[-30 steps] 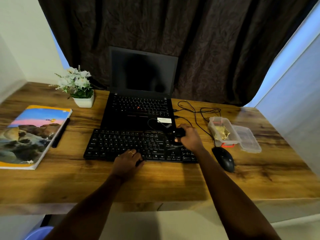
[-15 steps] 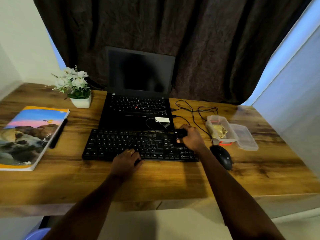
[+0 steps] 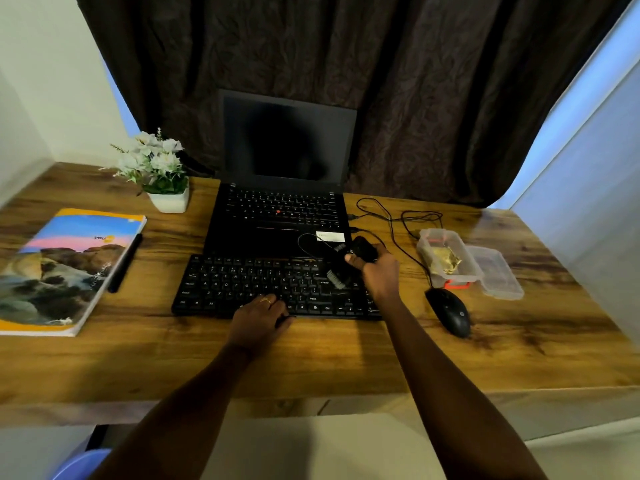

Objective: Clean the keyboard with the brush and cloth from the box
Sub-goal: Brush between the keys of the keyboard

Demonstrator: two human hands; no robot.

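Note:
A black keyboard [image 3: 242, 285] lies on the wooden desk in front of the laptop. My right hand [image 3: 379, 273] grips the black handle of a brush [image 3: 341, 268], and the pale bristles point down onto the keys at the keyboard's right part. My left hand [image 3: 259, 320] rests on the keyboard's front edge near the middle, fingers curled over the edge, a ring on one finger. To the right stands the clear plastic box [image 3: 446, 237], open, with a yellowish cloth [image 3: 445, 259] inside.
The box's lid [image 3: 498, 271] lies beside it. A black mouse [image 3: 450, 311] sits right of the keyboard, its cable looping behind. An open laptop [image 3: 287, 202], a potted plant [image 3: 159, 171], a book [image 3: 59, 268] and a pen [image 3: 124, 263] occupy the back and left.
My right hand has lifted and tilted the brush, so its bristles now show over the right keys. The left hand stays on the keyboard's front edge.

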